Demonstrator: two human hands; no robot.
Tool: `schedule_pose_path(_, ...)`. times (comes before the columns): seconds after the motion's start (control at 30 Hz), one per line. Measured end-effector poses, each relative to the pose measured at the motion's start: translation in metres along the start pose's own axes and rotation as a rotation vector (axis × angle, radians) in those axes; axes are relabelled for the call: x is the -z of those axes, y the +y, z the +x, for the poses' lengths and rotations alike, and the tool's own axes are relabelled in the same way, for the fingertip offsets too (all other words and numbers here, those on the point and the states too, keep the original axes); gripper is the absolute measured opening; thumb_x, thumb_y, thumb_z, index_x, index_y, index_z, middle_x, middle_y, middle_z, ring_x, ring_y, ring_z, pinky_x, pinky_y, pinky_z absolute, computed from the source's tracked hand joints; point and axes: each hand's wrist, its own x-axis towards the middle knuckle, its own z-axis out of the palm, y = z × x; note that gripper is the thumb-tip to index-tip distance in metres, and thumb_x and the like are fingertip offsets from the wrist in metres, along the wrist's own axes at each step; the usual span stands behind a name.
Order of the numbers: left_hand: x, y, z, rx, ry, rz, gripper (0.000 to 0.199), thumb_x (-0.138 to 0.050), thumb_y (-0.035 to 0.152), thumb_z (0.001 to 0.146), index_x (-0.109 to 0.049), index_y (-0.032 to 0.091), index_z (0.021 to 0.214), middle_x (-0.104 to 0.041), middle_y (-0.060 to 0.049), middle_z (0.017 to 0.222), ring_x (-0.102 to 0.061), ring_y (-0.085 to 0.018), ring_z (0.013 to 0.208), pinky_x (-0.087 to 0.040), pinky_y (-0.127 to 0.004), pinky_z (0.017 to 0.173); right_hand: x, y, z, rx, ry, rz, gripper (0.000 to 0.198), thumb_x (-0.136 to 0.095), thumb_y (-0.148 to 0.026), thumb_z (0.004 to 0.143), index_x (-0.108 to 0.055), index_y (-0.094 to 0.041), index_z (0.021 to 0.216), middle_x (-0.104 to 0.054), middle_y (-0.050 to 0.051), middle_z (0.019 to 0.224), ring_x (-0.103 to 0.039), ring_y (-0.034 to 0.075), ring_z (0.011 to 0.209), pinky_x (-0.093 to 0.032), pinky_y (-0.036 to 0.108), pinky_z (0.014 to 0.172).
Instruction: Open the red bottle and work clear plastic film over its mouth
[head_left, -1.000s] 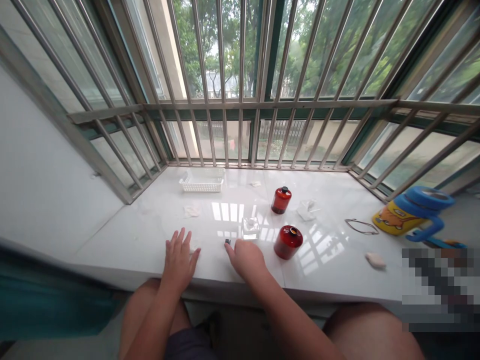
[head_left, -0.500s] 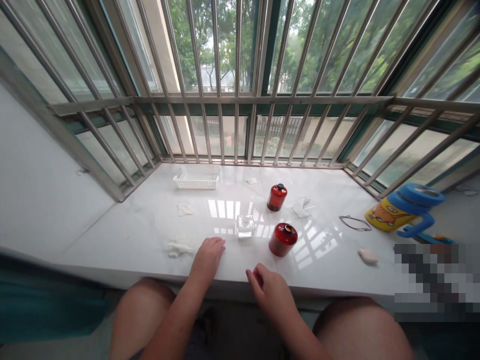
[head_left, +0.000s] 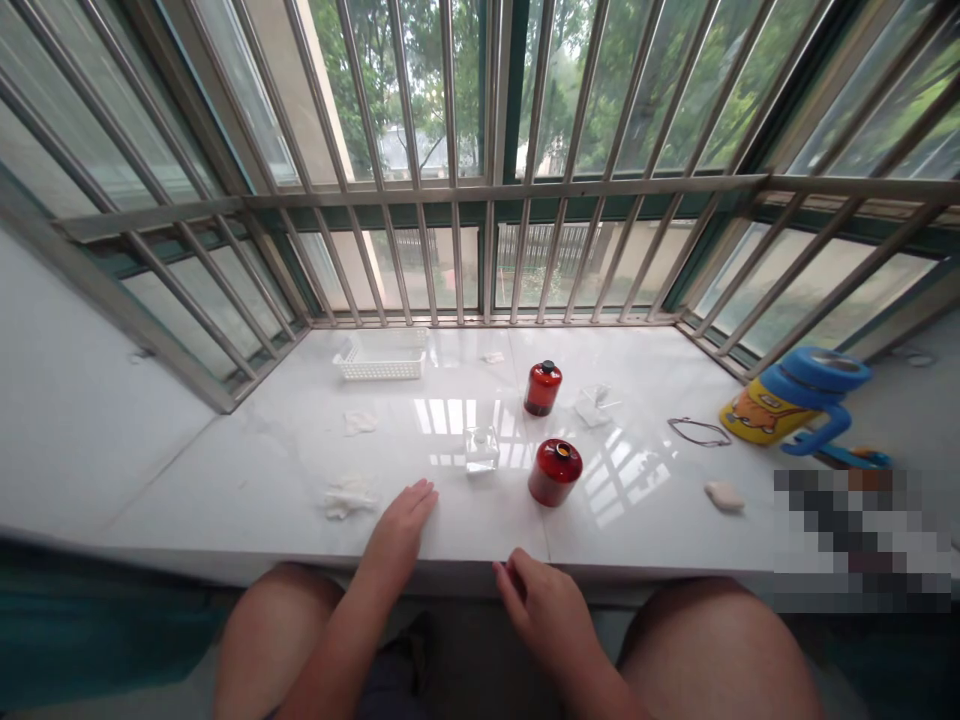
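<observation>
My left hand (head_left: 403, 518) lies flat on the white marble-look ledge near its front edge, fingers stretched out and holding nothing. Left of it sits a crumpled white tissue (head_left: 351, 498); beyond its fingertips stands a small clear glass bottle (head_left: 481, 452). My right hand (head_left: 541, 600) hovers at the front edge with its fingers curled in; whatever is inside them, if anything, is hidden. A dark red bottle (head_left: 555, 474) with an uncapped neck stands ahead of that hand, apart from it. Farther back is a second red bottle (head_left: 542, 388) with a black cap.
A white plastic basket (head_left: 381, 360) stands at the back left. Crumpled clear plastic (head_left: 598, 404) lies right of the bottles. Farther right are a thin dark loop (head_left: 699, 432), a beige lump (head_left: 724, 497) and a blue-yellow mug (head_left: 787, 400). Metal bars (head_left: 491, 190) close off the window.
The camera view has shifted slightly, so the objects appear a little farther left. My right hand has drawn back a little from the uncapped red bottle. My left hand remains flat.
</observation>
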Motion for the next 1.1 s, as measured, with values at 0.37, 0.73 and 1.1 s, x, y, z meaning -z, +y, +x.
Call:
schedule_pose_path(0.37, 0.006, 0.008, -0.007, -0.040, 0.096, 0.023, 0.046, -0.045, -0.002, 0.095, -0.075, 0.021, 0.121, -0.075, -0.007, 0.139, -0.070, -0.024, 0.133, -0.058, -0.048, 0.117, -0.028, -0.008, -0.043, 0.159, -0.230, 0.045, 0.021, -0.061, -0.035, 0.102, -0.064, -0.024, 0.084, -0.076, 0.000, 0.079, -0.070, 0.016, 0.066, -0.028, 0.030, 0.059)
schedule_pose_path(0.73, 0.010, 0.010, -0.010, 0.015, 0.133, -0.018, 0.051, -0.043, 0.001, 0.097, -0.073, 0.025, 0.129, -0.075, -0.007, 0.136, -0.072, -0.022, 0.129, -0.060, -0.045, 0.115, -0.078, 0.041, -0.064, -0.024, -0.477, 0.026, 0.017, -0.063, -0.032, 0.097, -0.076, -0.022, 0.092, -0.082, 0.007, 0.090, -0.078, 0.024, 0.081, -0.035, 0.028, 0.062)
schedule_pose_path(1.1, 0.024, -0.010, 0.001, -0.023, 0.030, -0.039, 0.039, -0.049, 0.012, 0.100, -0.077, 0.024, 0.123, -0.079, -0.009, 0.128, -0.076, -0.025, 0.118, -0.062, -0.049, 0.112, -0.081, 0.034, -0.062, -0.123, -0.558, 0.143, 0.012, -0.072, -0.031, 0.093, -0.080, -0.023, 0.090, -0.081, 0.006, 0.091, -0.073, 0.023, 0.086, -0.038, 0.027, 0.068)
